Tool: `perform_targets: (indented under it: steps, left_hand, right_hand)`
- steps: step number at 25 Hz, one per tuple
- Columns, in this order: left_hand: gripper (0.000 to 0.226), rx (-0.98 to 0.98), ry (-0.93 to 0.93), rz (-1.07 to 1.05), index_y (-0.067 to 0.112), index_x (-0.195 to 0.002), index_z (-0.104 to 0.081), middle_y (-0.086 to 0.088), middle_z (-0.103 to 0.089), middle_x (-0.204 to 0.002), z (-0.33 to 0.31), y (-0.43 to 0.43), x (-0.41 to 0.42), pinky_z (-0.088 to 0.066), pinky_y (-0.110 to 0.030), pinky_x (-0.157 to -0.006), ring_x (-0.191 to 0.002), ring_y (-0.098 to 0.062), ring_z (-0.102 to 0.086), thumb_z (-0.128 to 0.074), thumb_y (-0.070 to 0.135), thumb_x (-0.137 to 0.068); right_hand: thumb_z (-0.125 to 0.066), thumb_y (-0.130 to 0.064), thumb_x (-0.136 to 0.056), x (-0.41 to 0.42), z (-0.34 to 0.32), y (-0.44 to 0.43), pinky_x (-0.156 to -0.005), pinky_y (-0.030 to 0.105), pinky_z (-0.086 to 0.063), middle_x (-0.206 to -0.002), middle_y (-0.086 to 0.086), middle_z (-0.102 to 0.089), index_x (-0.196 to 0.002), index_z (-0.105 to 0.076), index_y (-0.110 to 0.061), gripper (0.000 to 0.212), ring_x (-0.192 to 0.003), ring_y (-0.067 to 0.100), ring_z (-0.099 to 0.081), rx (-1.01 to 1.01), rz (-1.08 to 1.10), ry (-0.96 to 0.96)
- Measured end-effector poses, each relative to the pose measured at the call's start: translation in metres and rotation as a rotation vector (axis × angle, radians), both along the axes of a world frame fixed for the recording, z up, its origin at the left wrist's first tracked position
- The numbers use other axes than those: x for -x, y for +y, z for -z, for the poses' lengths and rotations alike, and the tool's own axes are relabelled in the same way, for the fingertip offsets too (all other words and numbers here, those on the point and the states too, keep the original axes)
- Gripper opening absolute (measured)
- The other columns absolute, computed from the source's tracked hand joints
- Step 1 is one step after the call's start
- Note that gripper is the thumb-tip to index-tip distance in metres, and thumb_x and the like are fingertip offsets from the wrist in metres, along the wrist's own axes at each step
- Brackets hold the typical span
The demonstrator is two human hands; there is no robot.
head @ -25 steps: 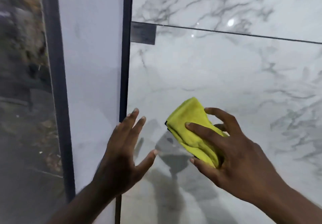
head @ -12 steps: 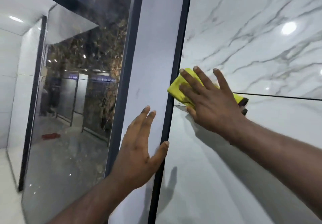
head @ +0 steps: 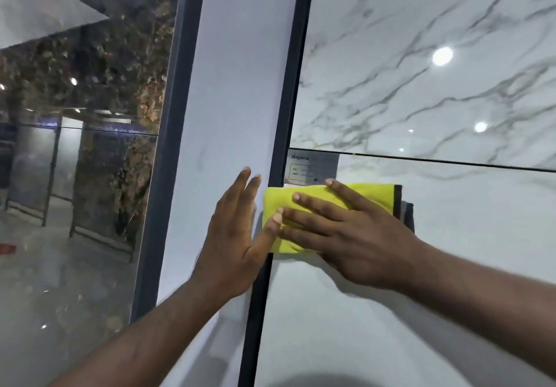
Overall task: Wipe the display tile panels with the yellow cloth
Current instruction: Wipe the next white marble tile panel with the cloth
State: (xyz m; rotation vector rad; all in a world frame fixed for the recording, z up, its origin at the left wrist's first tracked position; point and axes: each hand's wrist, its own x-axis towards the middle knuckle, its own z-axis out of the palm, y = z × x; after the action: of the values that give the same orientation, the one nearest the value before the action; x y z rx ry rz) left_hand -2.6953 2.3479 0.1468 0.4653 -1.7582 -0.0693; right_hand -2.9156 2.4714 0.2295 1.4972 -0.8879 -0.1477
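A folded yellow cloth [head: 368,195] lies flat against the lower white marble tile panel [head: 451,251], just under the dark joint line and a small grey label [head: 313,167]. My right hand [head: 346,233] presses the cloth to the panel with straight, spread fingers. My left hand [head: 234,236] rests flat with straight fingers on the plain pale panel [head: 234,85] to the left; its thumb reaches across the dark frame strip [head: 288,100] and touches the cloth's left edge. The upper marble panel [head: 421,55] shows grey veins and light reflections.
A second dark frame strip [head: 168,146] borders the pale panel on the left. Beyond it a glossy dark stone-patterned panel [head: 90,115] reflects the showroom. A dark rounded shadow [head: 316,382] shows at the bottom of the lower marble panel.
My right hand has slid the cloth down from the joint line to just below the label. My left hand has stayed flat on the pale panel, and its thumb now touches the cloth.
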Motion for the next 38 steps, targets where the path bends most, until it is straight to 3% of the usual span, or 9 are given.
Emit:
perform_targets:
  steps: [8, 11, 14, 19, 24, 27, 31, 35, 38]
  left_hand:
    - [0.078, 0.421, -0.103, 0.021, 0.009, -0.172, -0.028, -0.006, -0.016, -0.183, -0.042, -0.020, 0.052, -0.024, -0.052, -0.134, -0.169, -0.022, -0.015, -0.049, 0.049, -0.108]
    - [0.078, 0.515, -0.115, 0.033, 0.008, -0.172, -0.026, -0.008, -0.014, -0.183, -0.057, -0.016, 0.072, -0.023, -0.056, -0.134, -0.169, -0.025, -0.014, -0.049, 0.046, -0.109]
    - [0.080, 0.560, -0.159, 0.000, 0.009, -0.173, -0.025, -0.009, -0.012, -0.183, -0.057, -0.011, 0.090, -0.024, -0.061, -0.132, -0.170, -0.027, -0.012, -0.049, 0.050, -0.109]
    - [0.087, 0.643, -0.166, -0.053, 0.001, -0.172, -0.022, -0.016, -0.007, -0.183, -0.056, 0.003, 0.124, -0.017, -0.063, -0.134, -0.169, -0.035, -0.008, -0.043, 0.057, -0.108]
    - [0.093, 0.665, -0.112, -0.036, -0.003, -0.171, -0.014, -0.018, -0.005, -0.182, -0.059, 0.027, 0.157, -0.010, -0.060, -0.136, -0.169, -0.035, -0.006, -0.042, 0.058, -0.108]
    - [0.094, 0.689, -0.126, -0.011, 0.000, -0.172, -0.013, -0.015, -0.002, -0.183, -0.061, 0.046, 0.171, -0.011, -0.060, -0.136, -0.170, -0.033, -0.003, -0.041, 0.061, -0.107]
    - [0.093, 0.749, -0.160, -0.016, 0.004, -0.173, -0.015, -0.011, -0.005, -0.184, -0.065, 0.077, 0.191, -0.009, -0.060, -0.136, -0.170, -0.028, -0.005, -0.040, 0.064, -0.107]
    - [0.095, 0.754, -0.127, -0.021, 0.001, -0.173, -0.015, -0.011, -0.005, -0.183, -0.070, 0.104, 0.215, -0.011, -0.057, -0.136, -0.170, -0.028, -0.006, -0.043, 0.063, -0.106]
    - [0.092, 0.820, -0.102, 0.015, 0.000, -0.171, -0.022, -0.014, -0.012, -0.182, -0.076, 0.137, 0.237, -0.017, -0.058, -0.135, -0.169, -0.031, -0.012, -0.046, 0.061, -0.107]
  right_hand:
    - [-0.051, -0.032, -0.105, 0.045, 0.001, 0.082, -0.123, 0.060, -0.033, -0.177, -0.004, -0.021, -0.166, -0.026, -0.045, 0.067, -0.161, 0.032, -0.027, 0.078, 0.168, -0.075]
    - [-0.050, -0.030, -0.102, 0.049, -0.002, 0.099, -0.116, 0.063, -0.036, -0.177, -0.002, -0.022, -0.165, -0.029, -0.047, 0.069, -0.162, 0.034, -0.025, 0.424, 0.118, -0.527]
    - [-0.047, -0.028, -0.103, 0.061, 0.029, 0.115, -0.119, 0.061, -0.037, -0.175, -0.001, -0.029, -0.162, -0.039, -0.043, 0.062, -0.159, 0.036, -0.031, 0.195, 0.188, -0.189]
    - [-0.052, -0.026, -0.105, 0.092, 0.005, 0.158, -0.111, 0.059, -0.042, -0.173, 0.006, -0.033, -0.161, -0.042, -0.040, 0.058, -0.159, 0.037, -0.032, 0.663, 0.089, -0.611]
    - [-0.055, -0.026, -0.103, 0.119, 0.025, 0.206, -0.120, 0.058, -0.038, -0.171, 0.004, -0.036, -0.160, -0.045, -0.038, 0.059, -0.159, 0.036, -0.032, 0.303, 0.293, -0.169]
    - [-0.052, -0.024, -0.106, 0.130, 0.013, 0.217, -0.116, 0.058, -0.040, -0.174, 0.007, -0.030, -0.163, -0.038, -0.035, 0.059, -0.158, 0.038, -0.033, 0.785, 0.152, -0.714]
    - [-0.055, -0.024, -0.106, 0.149, 0.050, 0.245, -0.118, 0.058, -0.039, -0.170, 0.011, -0.037, -0.159, -0.049, -0.031, 0.054, -0.157, 0.040, -0.034, 0.402, 0.292, -0.292]
    - [-0.053, -0.029, -0.107, 0.171, 0.029, 0.267, -0.115, 0.058, -0.041, -0.174, 0.006, -0.031, -0.162, -0.039, -0.036, 0.057, -0.157, 0.037, -0.034, 0.903, 0.126, -0.802]
    - [-0.061, -0.028, -0.103, 0.189, 0.046, 0.283, -0.118, 0.057, -0.038, -0.172, 0.011, -0.034, -0.158, -0.048, -0.032, 0.057, -0.158, 0.039, -0.032, 0.619, 0.246, -0.469]
